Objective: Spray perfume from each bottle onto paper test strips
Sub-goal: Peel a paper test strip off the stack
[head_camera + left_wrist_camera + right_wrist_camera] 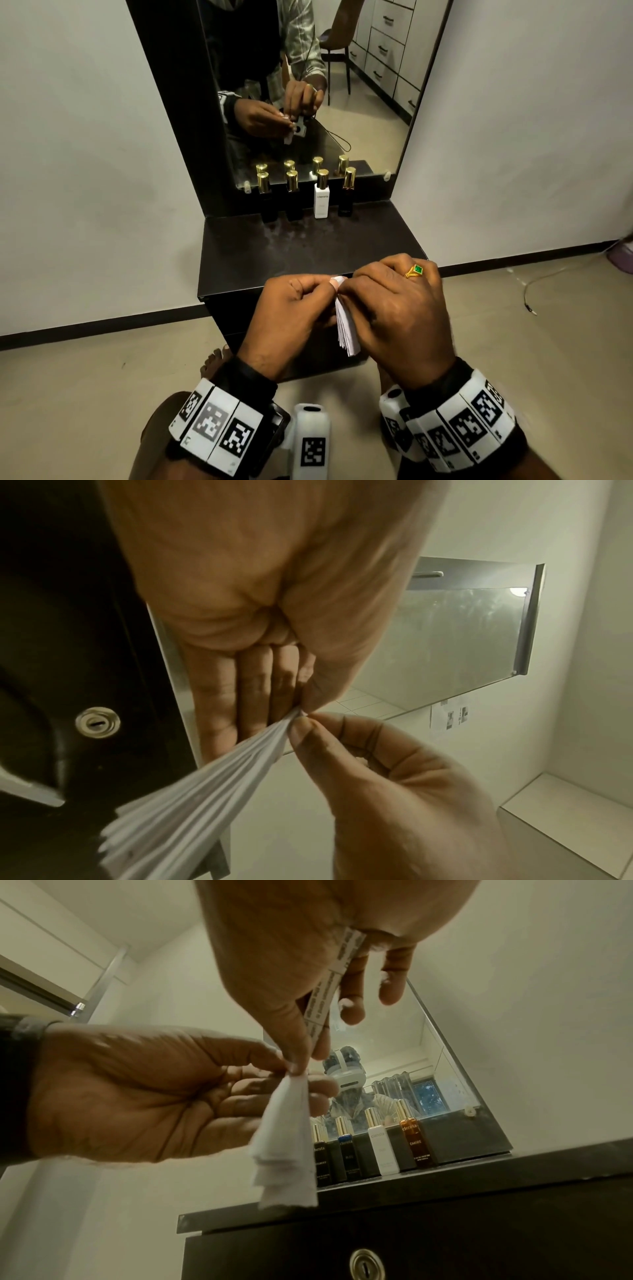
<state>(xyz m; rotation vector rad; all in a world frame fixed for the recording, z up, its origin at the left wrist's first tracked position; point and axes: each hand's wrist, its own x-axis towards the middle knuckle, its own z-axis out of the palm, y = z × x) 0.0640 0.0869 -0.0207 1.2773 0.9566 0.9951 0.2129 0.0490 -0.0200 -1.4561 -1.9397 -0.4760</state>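
A fanned stack of white paper test strips (346, 329) hangs in front of the dresser's front edge. My left hand (323, 291) pinches its top end between thumb and fingers. My right hand (354, 287) pinches the same top end from the other side, thumb and forefinger on the strips (287, 1150). A narrow printed strip (334, 988) runs along the right hand's fingers. Several gold-capped perfume bottles stand in a row at the back by the mirror: two black ones (269, 204) (294, 200), a white one (322, 202) and an amber one (346, 200). All keep their caps on. The strips (192, 799) spread out downward.
The dark dresser top (308, 253) lies between my hands and the bottles. A mirror (308, 85) rises behind them. Below the top is a drawer with a keyhole (365, 1264). A loose cable (534, 291) lies on the floor at the right.
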